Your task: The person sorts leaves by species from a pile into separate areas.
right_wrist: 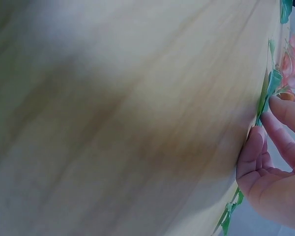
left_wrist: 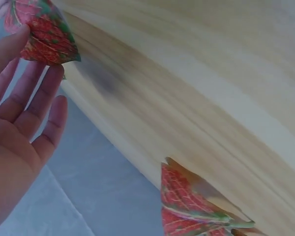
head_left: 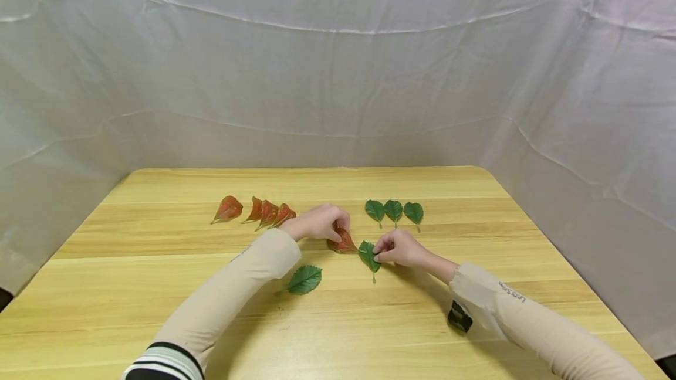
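My left hand [head_left: 321, 221] pinches a red leaf [head_left: 344, 243] with green edging between thumb and fingers, near the table's middle. In the left wrist view the thumb lies over this red leaf [left_wrist: 49, 42], with fingertips behind it. Just to the right, my right hand [head_left: 404, 249] pinches the right edge of a toothed green leaf [head_left: 368, 255], its stem pointing toward me. The two held leaves come very close together. In the right wrist view the green leaf [right_wrist: 272, 86] stands nearly edge-on at the fingertips. Another green leaf [head_left: 304, 280] lies below my left wrist.
Several red leaves [head_left: 268, 214] lie in a row at the back left, one [head_left: 229, 209] set apart. Three green leaves [head_left: 393, 210] line up at the back right. A small black object [head_left: 459, 316] is at the right sleeve. White cloth [head_left: 338, 87] surrounds the wooden table [head_left: 174, 186].
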The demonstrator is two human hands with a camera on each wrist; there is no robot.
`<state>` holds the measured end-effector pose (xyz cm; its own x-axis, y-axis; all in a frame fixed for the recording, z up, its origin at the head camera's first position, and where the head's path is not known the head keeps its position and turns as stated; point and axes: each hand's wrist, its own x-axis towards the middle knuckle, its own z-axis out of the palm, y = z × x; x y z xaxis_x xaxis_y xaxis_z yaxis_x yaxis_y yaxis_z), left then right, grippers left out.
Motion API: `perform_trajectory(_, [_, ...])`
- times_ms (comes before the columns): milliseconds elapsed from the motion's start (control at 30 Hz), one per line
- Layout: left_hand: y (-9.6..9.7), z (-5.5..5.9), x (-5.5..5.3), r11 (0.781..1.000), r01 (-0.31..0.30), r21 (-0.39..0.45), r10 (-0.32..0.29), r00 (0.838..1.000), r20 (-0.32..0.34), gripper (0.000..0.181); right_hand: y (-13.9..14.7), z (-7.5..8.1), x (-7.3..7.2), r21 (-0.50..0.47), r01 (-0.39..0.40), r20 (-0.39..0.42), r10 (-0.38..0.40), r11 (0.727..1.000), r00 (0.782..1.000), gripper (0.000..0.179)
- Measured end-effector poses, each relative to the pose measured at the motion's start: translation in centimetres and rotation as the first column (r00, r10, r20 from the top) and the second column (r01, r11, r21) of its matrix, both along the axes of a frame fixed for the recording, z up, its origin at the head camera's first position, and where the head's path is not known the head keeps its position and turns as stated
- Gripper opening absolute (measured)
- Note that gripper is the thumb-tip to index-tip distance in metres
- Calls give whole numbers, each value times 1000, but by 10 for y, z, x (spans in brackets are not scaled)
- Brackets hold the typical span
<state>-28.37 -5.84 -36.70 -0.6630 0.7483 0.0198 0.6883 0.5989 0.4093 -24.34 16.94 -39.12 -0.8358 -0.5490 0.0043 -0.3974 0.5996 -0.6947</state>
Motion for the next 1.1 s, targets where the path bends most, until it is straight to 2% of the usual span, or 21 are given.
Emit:
perform_trajectory(133, [-4,-2,-1,1000,-1,23,1,1000,-4,17,0,-1,0,1,-2,4,2,1000,1000,6])
perform_trajectory(267, [-6,-4,-2,1000,-4,28,4,1000,3,14,0,0,0,0,-2,3,2,1000,1000,6])
perform_trajectory(567, [-11,-9,-1,997,-67,28,67,997,27,18,-1,0,0,3,8,11,-8,1000,1000,7])
perform_trajectory(700, [-14,-14,-2,997,-48,55,46,998,38,18,-1,2,2,5,25,30,-25,1000,999,6])
perform_trajectory(800, [-15,-16,-4,997,-26,69,20,997,75,17,-2,4,3,6,28,25,-28,1000,999,6])
perform_trajectory(1000, [-19,-17,-6,995,19,97,-31,991,127,19,-8,9,6,4,21,-62,-21,1000,998,5])
perform_trajectory(1100, [-21,-18,-7,993,19,114,-39,984,175,20,-15,14,7,-11,14,-114,-16,1000,993,5])
